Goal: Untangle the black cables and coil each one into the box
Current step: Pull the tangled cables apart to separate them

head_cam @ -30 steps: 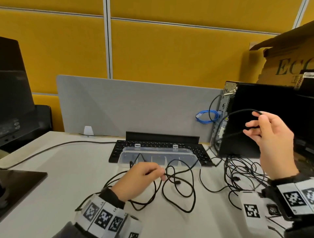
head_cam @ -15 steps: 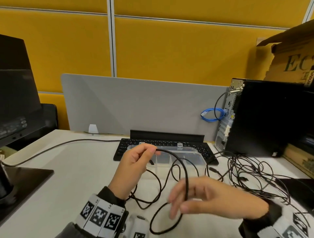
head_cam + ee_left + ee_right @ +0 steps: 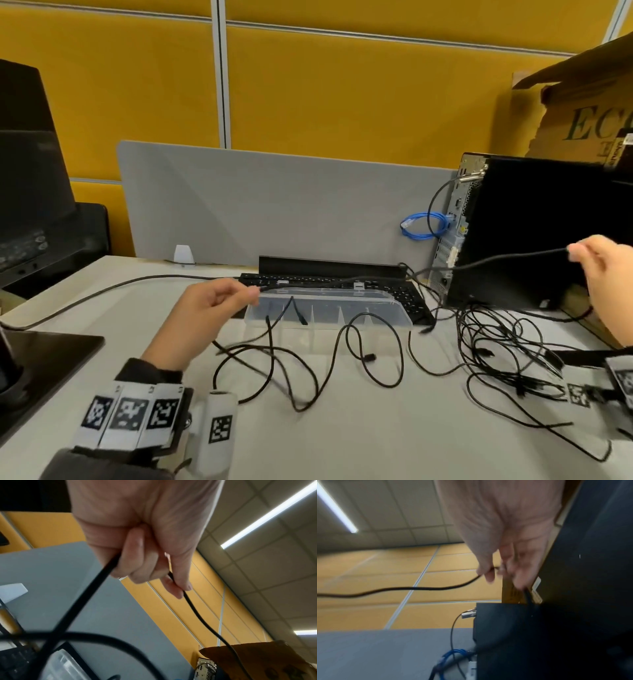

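A black cable [image 3: 404,274] stretches in the air between my two hands above the clear plastic box [image 3: 394,313]. My left hand [image 3: 209,308] pinches it near the box's left end; thumb and forefinger close on the cable [image 3: 197,611] in the left wrist view. My right hand [image 3: 603,274], raised at the far right before the black computer tower [image 3: 534,233], pinches the other stretch, seen as the cable [image 3: 419,588] in the right wrist view. Loose loops of cable [image 3: 308,370] lie in front of the box. A tangle of black cables [image 3: 507,346] lies at the right.
A black keyboard [image 3: 400,291] sits behind the box, against a grey divider [image 3: 274,205]. A coiled blue cable [image 3: 424,226] hangs by the tower. A monitor base [image 3: 41,363] is at the left. A cardboard box [image 3: 589,113] stands at the back right.
My right hand has swung from low in front of me up and out to the right, drawing the cable taut. My left hand has stayed near the box, holding the cable.
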Demonstrator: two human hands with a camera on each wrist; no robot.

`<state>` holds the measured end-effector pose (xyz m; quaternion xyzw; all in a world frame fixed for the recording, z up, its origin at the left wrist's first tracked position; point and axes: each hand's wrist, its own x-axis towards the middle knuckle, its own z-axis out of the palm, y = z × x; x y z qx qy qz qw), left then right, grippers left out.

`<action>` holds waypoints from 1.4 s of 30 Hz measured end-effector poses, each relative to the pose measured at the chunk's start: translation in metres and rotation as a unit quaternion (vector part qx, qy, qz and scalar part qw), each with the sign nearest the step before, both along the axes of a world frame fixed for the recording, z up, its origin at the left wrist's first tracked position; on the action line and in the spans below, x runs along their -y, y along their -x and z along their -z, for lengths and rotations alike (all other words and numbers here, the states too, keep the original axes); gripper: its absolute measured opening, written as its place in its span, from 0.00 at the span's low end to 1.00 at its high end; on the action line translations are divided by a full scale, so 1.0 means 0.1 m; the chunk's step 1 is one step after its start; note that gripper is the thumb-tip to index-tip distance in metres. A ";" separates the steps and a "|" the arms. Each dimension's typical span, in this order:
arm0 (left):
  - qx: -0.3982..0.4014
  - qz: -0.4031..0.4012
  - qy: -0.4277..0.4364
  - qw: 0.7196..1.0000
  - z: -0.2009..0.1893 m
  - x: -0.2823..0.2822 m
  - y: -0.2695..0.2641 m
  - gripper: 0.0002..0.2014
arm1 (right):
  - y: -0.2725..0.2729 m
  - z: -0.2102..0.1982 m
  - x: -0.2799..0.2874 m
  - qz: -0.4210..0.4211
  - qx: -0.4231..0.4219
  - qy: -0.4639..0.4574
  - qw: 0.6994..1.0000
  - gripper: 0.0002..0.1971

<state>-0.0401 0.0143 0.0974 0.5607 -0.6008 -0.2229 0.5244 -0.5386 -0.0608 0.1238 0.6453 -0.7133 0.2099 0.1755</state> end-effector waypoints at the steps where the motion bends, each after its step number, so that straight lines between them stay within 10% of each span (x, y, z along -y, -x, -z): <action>1: 0.003 -0.003 0.008 1.000 0.00 0.00 -0.01 0.10 | 0.01 0.03 0.05 0.008 -0.033 -0.011 0.999 0.34; 5: 0.012 0.009 0.050 0.999 0.04 0.01 0.12 0.08 | -1.25 -0.18 -0.34 -0.118 0.025 0.036 0.992 0.29; 9: 0.007 0.045 0.094 0.995 0.03 -0.03 0.32 0.06 | -2.44 -0.18 -0.73 -0.366 0.093 -0.106 0.920 0.33; 12: -0.014 0.083 0.114 0.990 0.02 -0.06 0.36 0.09 | -2.92 -0.02 -0.74 -0.456 0.059 -0.161 0.873 0.12; 21: -0.014 0.027 -0.005 1.000 0.29 0.20 0.13 0.16 | -1.86 -0.26 -0.01 -0.325 0.614 0.137 0.706 0.15; 29: -0.088 0.067 0.036 0.993 0.23 0.13 0.30 0.12 | -2.13 -0.21 -0.11 -0.369 0.516 0.037 0.772 0.11; 37: -0.032 0.195 0.068 0.978 0.26 0.05 0.53 0.08 | -2.85 0.05 -0.58 -0.458 0.056 -0.121 0.879 0.12; 42: -0.009 0.152 0.063 0.986 0.33 0.11 0.37 0.07 | -2.58 -0.16 -0.47 -0.447 0.273 -0.069 0.849 0.17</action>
